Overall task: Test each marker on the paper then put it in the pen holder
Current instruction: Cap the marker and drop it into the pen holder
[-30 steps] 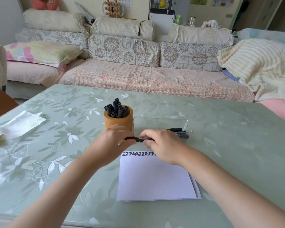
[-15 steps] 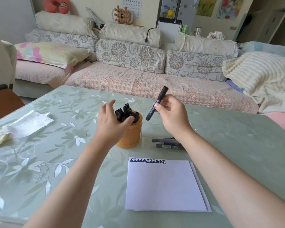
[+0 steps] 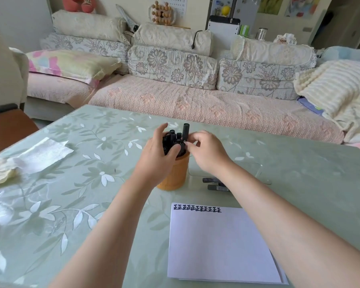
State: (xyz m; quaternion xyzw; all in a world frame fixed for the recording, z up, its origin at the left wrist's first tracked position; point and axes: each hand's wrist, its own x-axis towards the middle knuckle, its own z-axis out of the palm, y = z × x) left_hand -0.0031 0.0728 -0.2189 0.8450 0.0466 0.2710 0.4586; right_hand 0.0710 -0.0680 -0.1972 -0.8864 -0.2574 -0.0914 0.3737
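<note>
1. The right hand (image 3: 206, 152) pinches a black marker (image 3: 185, 129) low on its barrel. The marker stands nearly upright, its lower end among the others in the pen holder (image 3: 175, 175).
2. The left hand (image 3: 156, 159) grips the bunch of markers (image 3: 172, 138), thumb across them.
3. The holder lies directly below the grip, so the push probably runs straight down the marker's long axis.
4. Two spare markers (image 3: 213, 180) lie nearer the right hand.

A row of black 正 characters (image 3: 197, 209) tops the paper (image 3: 222, 246).
</note>
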